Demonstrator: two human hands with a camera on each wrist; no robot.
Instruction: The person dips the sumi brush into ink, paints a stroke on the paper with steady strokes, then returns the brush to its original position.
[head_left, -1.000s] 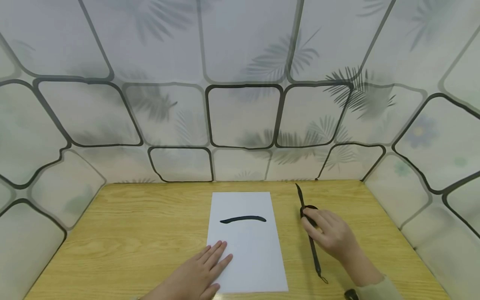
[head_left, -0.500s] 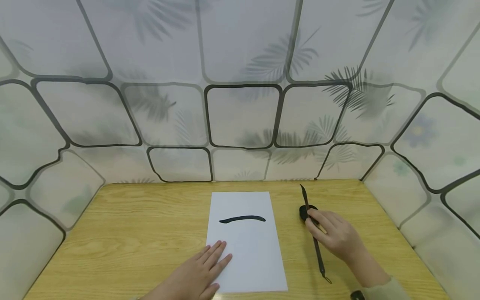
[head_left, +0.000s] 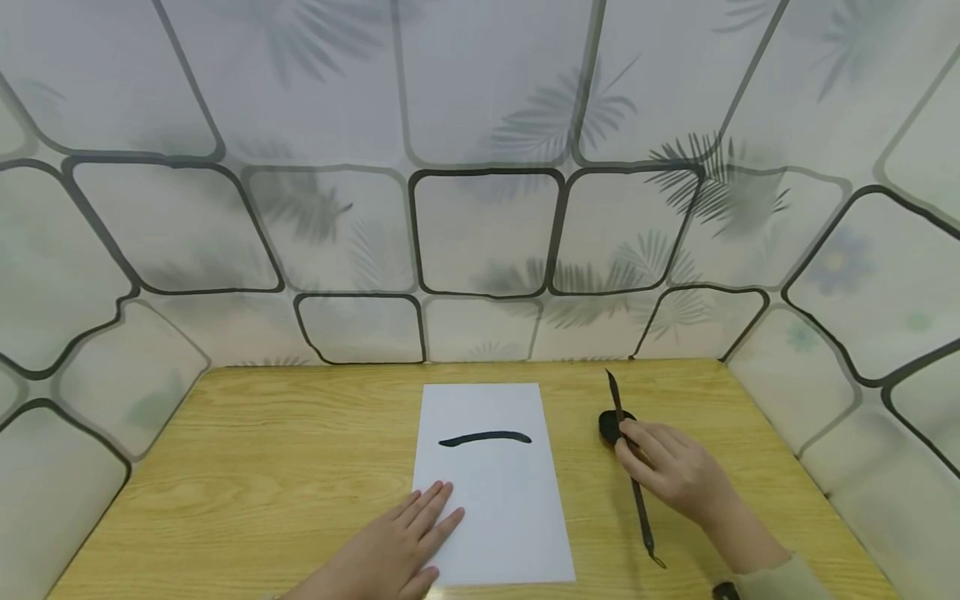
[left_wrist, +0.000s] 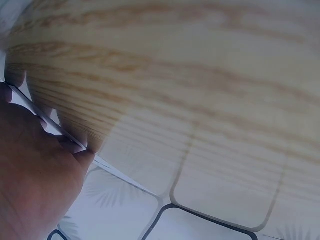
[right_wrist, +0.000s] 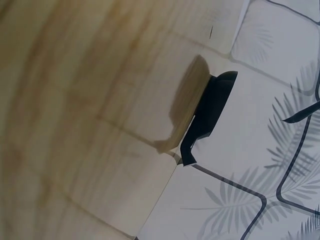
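Note:
My left hand (head_left: 397,537) rests with its fingers laid on the lower left part of a white sheet of paper (head_left: 510,508). Across the upper half of the sheet runs one black brush stroke (head_left: 486,437). In my right hand (head_left: 678,475) I hold a dark writing brush (head_left: 642,517) pinched around its middle, its pointed tip up and away from me and its hanging loop toward me. A round black ink dish (head_left: 609,428) sits just beyond those fingers, partly hidden by brush and hand. The right wrist view shows the dish (right_wrist: 212,107) from the side and the brush tip (right_wrist: 302,115) apart from it.
The wooden table (head_left: 285,450) spreads around the paper and dish. A pale patterned cloth (head_left: 480,233) rises behind the table and along both sides. Near the right sleeve a small black object (head_left: 724,592) shows at the bottom edge.
My right hand has shifted slightly right with the brush, uncovering more of the ink dish, and the brush tip has moved right. The left hand and paper stay still.

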